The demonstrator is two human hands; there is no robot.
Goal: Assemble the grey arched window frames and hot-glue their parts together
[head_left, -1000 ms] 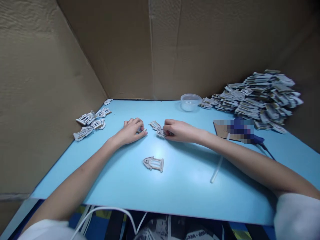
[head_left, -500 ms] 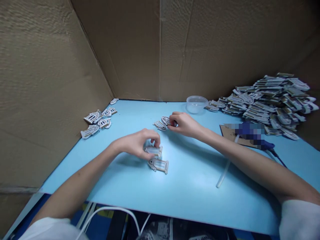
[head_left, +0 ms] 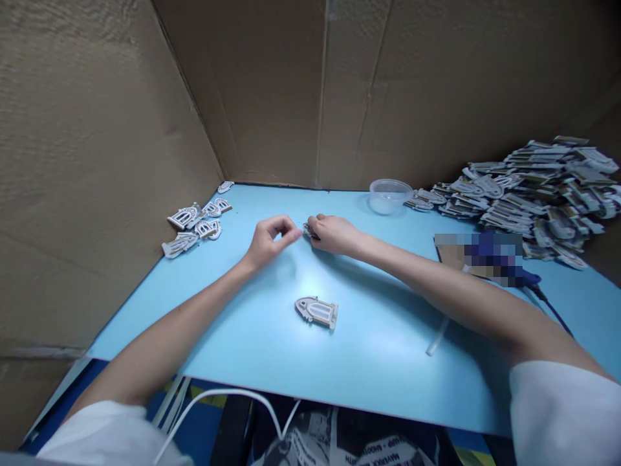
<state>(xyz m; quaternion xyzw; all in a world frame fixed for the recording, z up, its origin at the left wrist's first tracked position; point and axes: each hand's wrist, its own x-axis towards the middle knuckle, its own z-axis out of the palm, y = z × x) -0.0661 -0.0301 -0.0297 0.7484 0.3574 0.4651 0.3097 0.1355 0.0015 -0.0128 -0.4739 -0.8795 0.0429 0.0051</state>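
Note:
My right hand (head_left: 336,234) is closed over small arched window-shaped pieces (head_left: 307,230) at the middle of the table; its fingers hide most of them. Just left of it, my left hand (head_left: 272,241) is raised with thumb and forefinger pinched together, and nothing shows between them. The fingertips of both hands are close to each other. Nearer to me lies another arched window-shaped piece (head_left: 317,312), white and tan, flat on the table with layers stacked together.
Several similar pieces (head_left: 183,217) lie at the left by the cardboard wall (head_left: 262,97). A clear plastic tub (head_left: 389,194) stands at the back. A large heap of pieces (head_left: 528,194) fills the right. A blue glue gun (head_left: 526,278) with a glue stick (head_left: 438,338) rests before it.
My left hand has let go of the upper window-shaped piece, now resting on the lower one, and moved up towards my right hand. My right hand has shifted slightly left over the pieces there.

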